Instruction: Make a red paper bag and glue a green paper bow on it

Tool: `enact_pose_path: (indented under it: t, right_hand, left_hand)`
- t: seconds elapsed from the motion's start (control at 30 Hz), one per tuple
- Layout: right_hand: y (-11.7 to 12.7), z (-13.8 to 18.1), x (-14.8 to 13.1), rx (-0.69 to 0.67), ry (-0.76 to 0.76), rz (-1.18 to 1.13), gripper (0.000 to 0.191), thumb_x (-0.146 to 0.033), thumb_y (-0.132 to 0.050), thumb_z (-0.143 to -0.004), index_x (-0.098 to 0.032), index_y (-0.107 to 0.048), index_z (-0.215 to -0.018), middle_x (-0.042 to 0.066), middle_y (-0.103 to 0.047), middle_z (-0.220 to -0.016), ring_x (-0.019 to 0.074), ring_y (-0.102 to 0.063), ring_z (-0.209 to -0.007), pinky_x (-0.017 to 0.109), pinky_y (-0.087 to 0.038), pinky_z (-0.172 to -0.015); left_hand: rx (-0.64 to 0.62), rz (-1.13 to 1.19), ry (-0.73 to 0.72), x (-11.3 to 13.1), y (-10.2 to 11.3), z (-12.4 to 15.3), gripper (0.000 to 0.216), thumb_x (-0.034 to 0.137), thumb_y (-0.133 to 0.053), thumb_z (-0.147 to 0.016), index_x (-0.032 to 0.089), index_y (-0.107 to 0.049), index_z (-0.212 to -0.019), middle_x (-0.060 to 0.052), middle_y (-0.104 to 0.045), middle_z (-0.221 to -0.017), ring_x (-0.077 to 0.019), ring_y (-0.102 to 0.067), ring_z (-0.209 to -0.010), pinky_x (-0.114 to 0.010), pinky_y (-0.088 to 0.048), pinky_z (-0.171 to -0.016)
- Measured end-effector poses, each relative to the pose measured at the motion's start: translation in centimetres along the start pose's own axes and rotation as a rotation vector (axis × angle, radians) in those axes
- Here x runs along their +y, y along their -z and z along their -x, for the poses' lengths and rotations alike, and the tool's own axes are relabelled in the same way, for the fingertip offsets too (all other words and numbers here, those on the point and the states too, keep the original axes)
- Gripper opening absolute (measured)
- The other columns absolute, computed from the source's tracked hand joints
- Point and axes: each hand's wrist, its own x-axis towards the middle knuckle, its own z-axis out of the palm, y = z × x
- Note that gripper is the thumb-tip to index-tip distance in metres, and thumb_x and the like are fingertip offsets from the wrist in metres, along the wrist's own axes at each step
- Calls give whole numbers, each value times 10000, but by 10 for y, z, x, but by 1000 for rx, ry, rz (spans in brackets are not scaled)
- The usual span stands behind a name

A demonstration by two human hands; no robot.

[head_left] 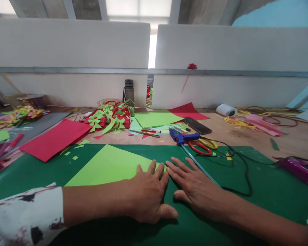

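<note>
A light green sheet of paper (110, 165) lies on the dark green mat (261, 201). My left hand (150, 191) rests flat near the sheet's right corner, its fingers spread and its thumb out on the mat. Beside it my right hand (192, 182) lies with fingers stretched out, the fingertips close to that same corner. Neither hand grips anything. Under my left forearm the sheet's near edge is partly hidden. Just beyond my right hand is a blue glue gun (183, 136) with a pale glue stick (200, 167) reaching out of it.
Scissors with red (200, 148) and yellow handles lie by the glue gun, whose black cable loops rightward. A red sheet (58, 138), a pile of cut paper pieces (109, 118), a phone (197, 125), a bottle (128, 90) and a purple device (297, 171) surround the mat.
</note>
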Motion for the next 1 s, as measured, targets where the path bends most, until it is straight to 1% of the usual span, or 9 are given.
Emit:
enact_pose_path:
  t: [0.2,0.37,0.47,0.6,0.7,0.73,0.83,0.93,1.0]
  right_hand:
    - [-3,1,2,67,34,58,585,-393,-532,-867,-122,-400,-1369,149,-410,-1421,366,-348,-1308,645,-308,-970]
    - [-10,2,6,150,72,116,540,-401,-503,-882,-145,-425,-1351,132,-455,-1397,355,-384,-1286,625,-317,-952]
    - [-13,1,9,195,90,136,537,-411,-473,-894,-159,-408,-1365,126,-467,-1389,353,-391,-1282,621,-319,-942]
    - [-14,0,11,202,110,159,525,-428,-432,-910,-157,-416,-1360,123,-467,-1387,360,-385,-1285,635,-323,-931]
    - [-12,-1,10,161,105,172,513,-432,-396,-923,-141,-441,-1343,130,-459,-1386,367,-389,-1282,666,-331,-918]
    - [-10,-1,10,141,98,168,512,-433,-386,-926,-141,-443,-1343,130,-452,-1389,367,-388,-1283,675,-332,-917]
    - [-7,-1,9,85,71,138,523,-445,-375,-928,-146,-435,-1352,127,-421,-1407,369,-364,-1299,698,-319,-927]
    - [-4,-1,7,41,42,96,541,-463,-367,-928,-148,-422,-1364,128,-397,-1419,374,-339,-1311,717,-301,-935]
    - [-2,-2,6,13,25,73,553,-474,-361,-928,-148,-408,-1373,129,-383,-1427,376,-326,-1316,725,-286,-941]
  left_hand:
    - [17,35,91,9,-11,18,980,753,-189,-794,33,-107,-1453,-244,2,-1497,-441,65,-1359,-717,-128,-1002]
    - [1,-17,211,14,-14,48,929,722,-180,-820,32,-187,-1441,-255,-53,-1489,-431,11,-1363,-665,-170,-1031]
    - [27,-70,263,8,-28,64,947,738,-194,-804,26,-258,-1424,-266,-107,-1479,-452,-45,-1358,-669,-208,-1014]
    - [53,-162,296,-11,-60,88,1001,783,-223,-758,35,-279,-1421,-280,-156,-1464,-504,-116,-1330,-701,-253,-962]
    - [136,-259,333,-20,-84,113,1022,823,-249,-710,81,-348,-1406,-257,-239,-1460,-501,-222,-1315,-662,-312,-955]
    - [200,-295,348,-22,-92,123,1018,827,-273,-697,90,-389,-1389,-250,-280,-1452,-487,-260,-1310,-634,-329,-960]
    - [463,-438,398,-32,-115,151,878,748,-312,-759,134,-417,-1378,-180,-335,-1457,-408,-248,-1347,-556,-278,-1032]
    - [635,-614,265,-48,-134,177,779,698,-304,-792,179,-455,-1354,-123,-438,-1410,-339,-308,-1339,-472,-242,-1073]
    - [653,-673,222,-57,-140,192,768,692,-342,-786,167,-486,-1328,-128,-486,-1371,-324,-326,-1333,-453,-175,-1105]
